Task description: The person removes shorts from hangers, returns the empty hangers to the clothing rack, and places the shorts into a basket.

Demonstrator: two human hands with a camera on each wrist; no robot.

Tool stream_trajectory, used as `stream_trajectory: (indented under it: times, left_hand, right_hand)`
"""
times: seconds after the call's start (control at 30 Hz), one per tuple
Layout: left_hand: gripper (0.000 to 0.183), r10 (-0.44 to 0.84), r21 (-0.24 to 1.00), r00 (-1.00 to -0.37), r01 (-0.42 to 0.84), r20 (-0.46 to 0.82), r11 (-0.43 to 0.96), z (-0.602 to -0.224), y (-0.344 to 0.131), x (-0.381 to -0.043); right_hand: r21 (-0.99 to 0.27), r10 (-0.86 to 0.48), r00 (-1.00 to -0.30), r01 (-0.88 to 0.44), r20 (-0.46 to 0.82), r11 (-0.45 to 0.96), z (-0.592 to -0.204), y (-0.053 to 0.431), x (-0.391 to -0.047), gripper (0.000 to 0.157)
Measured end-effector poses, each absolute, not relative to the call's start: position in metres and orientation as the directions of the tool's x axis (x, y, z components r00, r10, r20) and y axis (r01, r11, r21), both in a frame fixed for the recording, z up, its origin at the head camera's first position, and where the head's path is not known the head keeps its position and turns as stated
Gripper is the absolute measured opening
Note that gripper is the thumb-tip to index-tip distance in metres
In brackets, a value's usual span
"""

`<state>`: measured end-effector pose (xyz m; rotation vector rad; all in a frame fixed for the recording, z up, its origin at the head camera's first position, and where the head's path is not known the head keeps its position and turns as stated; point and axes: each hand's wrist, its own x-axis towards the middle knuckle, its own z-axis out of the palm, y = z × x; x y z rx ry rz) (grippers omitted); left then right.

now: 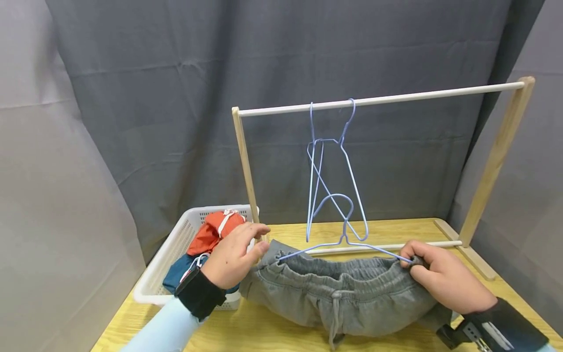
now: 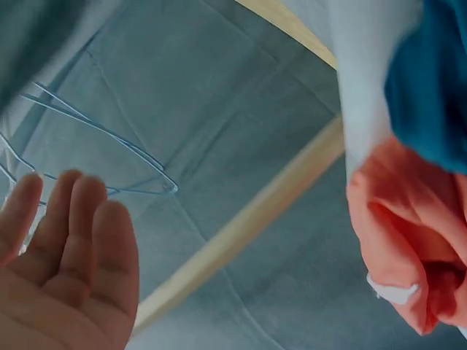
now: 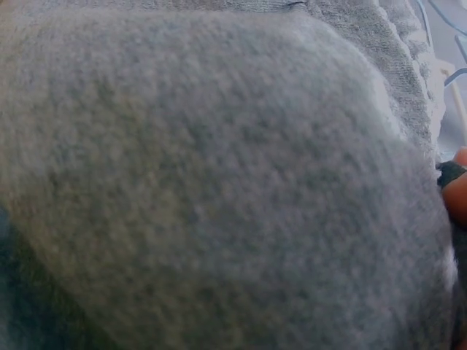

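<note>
Grey drawstring shorts (image 1: 316, 298) hang above the table with the waistband facing up. A blue wire hanger (image 1: 345, 239) lies along the waistband opening, its left end tucked inside and its hook upward. My right hand (image 1: 444, 274) pinches the right end of the waistband together with the hanger's tip. In the right wrist view the grey cloth (image 3: 219, 182) fills most of the picture, hiding nearly all of that hand. My left hand (image 1: 235, 254) is beside the left end of the waistband, its fingers extended; in the left wrist view its fingers (image 2: 113, 248) hold nothing.
A white basket (image 1: 151, 283) on the left contains an orange garment (image 1: 204, 237) and a blue garment (image 1: 176, 271). Behind the shorts stands a wooden rack with a white rail (image 1: 409, 98), from which blue hangers (image 1: 358, 195) hang. Grey curtains (image 1: 132, 98) surround the table.
</note>
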<state>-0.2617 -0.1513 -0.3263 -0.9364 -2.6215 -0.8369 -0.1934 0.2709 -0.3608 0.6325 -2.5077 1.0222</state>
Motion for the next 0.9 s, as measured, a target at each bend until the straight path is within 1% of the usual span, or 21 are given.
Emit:
stream_trajectory:
  times: [0.07,0.2,0.27,0.33,0.53,0.7,0.9]
  left_hand:
    - [0.041,0.533,0.451,-0.774,0.633,0.341,0.63,-0.329,-0.149,-0.259]
    - [0.031,0.58,0.445,-0.777,0.621,0.243,0.645,-0.336,-0.145,-0.256]
    - [0.028,0.599,0.434,-0.771,0.625,0.216,0.649,-0.341,-0.143,-0.256]
    - [0.029,0.613,0.418,-0.759,0.641,0.22,0.643,-0.346,-0.14,-0.256]
    - [0.029,0.634,0.337,-0.706,0.708,0.315,0.621,-0.35,-0.129,-0.255]
    - [0.028,0.642,0.283,-0.691,0.722,0.333,0.631,-0.343,-0.121,-0.253]
    - [0.029,0.637,0.246,-0.695,0.716,0.333,0.653,-0.336,-0.111,-0.252]
  right_hand:
    - [-0.562,-0.256,-0.84,-0.517,0.479,0.645,-0.362,0.271,-0.193,0.036]
    - [-0.55,-0.24,-0.84,-0.508,0.486,0.663,-0.363,0.27,-0.193,0.036]
    - [-0.54,-0.243,-0.836,-0.512,0.491,0.668,-0.364,0.27,-0.193,0.037]
    - [-0.533,-0.252,-0.834,-0.517,0.491,0.67,-0.364,0.27,-0.193,0.038]
    - [-0.507,-0.259,-0.822,-0.527,0.507,0.682,-0.364,0.271,-0.191,0.041]
    - [-0.485,-0.28,-0.792,-0.568,0.543,0.665,-0.362,0.271,-0.189,0.046]
    - [-0.448,-0.296,-0.77,-0.588,0.565,0.673,-0.361,0.267,-0.191,0.045]
